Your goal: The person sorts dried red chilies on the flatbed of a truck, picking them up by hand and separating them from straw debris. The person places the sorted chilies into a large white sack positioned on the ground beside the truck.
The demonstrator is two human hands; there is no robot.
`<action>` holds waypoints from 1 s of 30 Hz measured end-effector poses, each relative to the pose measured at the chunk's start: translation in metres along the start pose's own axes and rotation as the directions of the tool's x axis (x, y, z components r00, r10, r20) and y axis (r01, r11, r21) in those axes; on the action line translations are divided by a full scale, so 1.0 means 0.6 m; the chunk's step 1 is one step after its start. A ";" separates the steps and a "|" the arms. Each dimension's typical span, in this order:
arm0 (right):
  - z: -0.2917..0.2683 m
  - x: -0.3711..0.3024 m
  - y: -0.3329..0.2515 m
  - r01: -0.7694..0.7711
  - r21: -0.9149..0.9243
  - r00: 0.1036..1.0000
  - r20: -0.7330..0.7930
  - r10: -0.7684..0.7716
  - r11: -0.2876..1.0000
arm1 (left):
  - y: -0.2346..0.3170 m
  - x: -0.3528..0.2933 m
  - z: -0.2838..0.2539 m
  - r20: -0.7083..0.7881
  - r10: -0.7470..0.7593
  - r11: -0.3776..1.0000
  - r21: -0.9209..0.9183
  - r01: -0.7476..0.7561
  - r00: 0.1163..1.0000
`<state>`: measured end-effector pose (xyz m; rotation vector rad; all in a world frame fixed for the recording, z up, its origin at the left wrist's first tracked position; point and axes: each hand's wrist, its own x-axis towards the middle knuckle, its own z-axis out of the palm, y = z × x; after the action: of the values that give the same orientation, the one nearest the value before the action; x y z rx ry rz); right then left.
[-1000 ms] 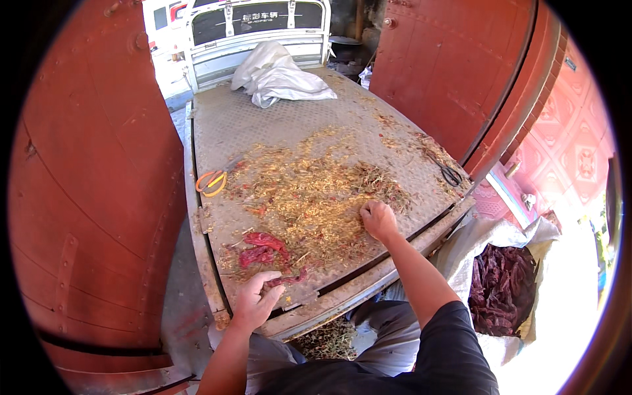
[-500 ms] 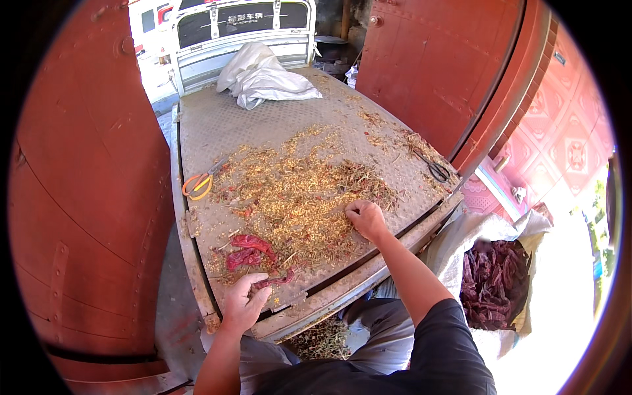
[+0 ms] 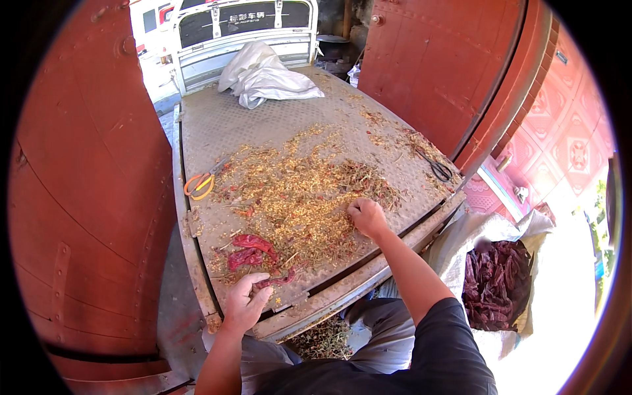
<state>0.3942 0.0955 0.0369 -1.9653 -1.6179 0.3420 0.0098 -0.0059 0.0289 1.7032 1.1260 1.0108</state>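
My left hand (image 3: 243, 306) is at the near left edge of the metal truck bed (image 3: 204, 128), thumb and fingers closed on the end of a thin, dark red dried chili pepper (image 3: 283, 278). Just beyond it lie wrinkled red dried chili peppers (image 3: 253, 249). Across the bed, my right hand (image 3: 367, 218) rests low at the right side of a spread of yellow chili seeds (image 3: 289, 187). Its fingers are curled together, and whatever they may pinch is hidden.
Orange-handled scissors (image 3: 199, 185) lie left of the seeds; black-handled scissors (image 3: 440, 171) lie at the right edge. A white sack (image 3: 266, 79) is crumpled at the back. An open sack of dark dried chilies (image 3: 497, 283) stands at right. Red metal doors (image 3: 85, 178) flank the bed.
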 end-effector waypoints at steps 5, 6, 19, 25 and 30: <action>0.000 0.000 0.021 -0.010 0.121 1.000 -0.003 0.011 0.993 | -0.001 0.001 0.001 0.000 0.003 1.000 0.004 -0.003 1.000; -0.004 -0.002 0.014 0.009 0.121 1.000 0.006 -0.010 0.993 | 0.000 0.001 0.001 -0.001 -0.001 1.000 -0.001 0.001 1.000; -0.001 0.003 -0.009 -0.011 -0.103 0.998 0.053 0.017 0.995 | 0.000 0.001 -0.002 0.007 -0.033 0.999 -0.004 0.033 0.999; 0.006 0.009 0.017 0.058 -0.051 0.998 0.001 -0.058 0.997 | 0.003 0.001 0.000 0.003 -0.030 1.000 0.008 0.030 1.000; -0.025 0.010 0.041 -0.213 0.425 0.975 0.036 0.219 0.880 | 0.002 -0.001 0.000 0.010 -0.088 0.996 -0.024 0.088 0.996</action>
<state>0.4238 0.0945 0.0359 -1.7968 -1.1865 0.7067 0.0097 -0.0069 0.0300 1.6235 1.1684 0.9580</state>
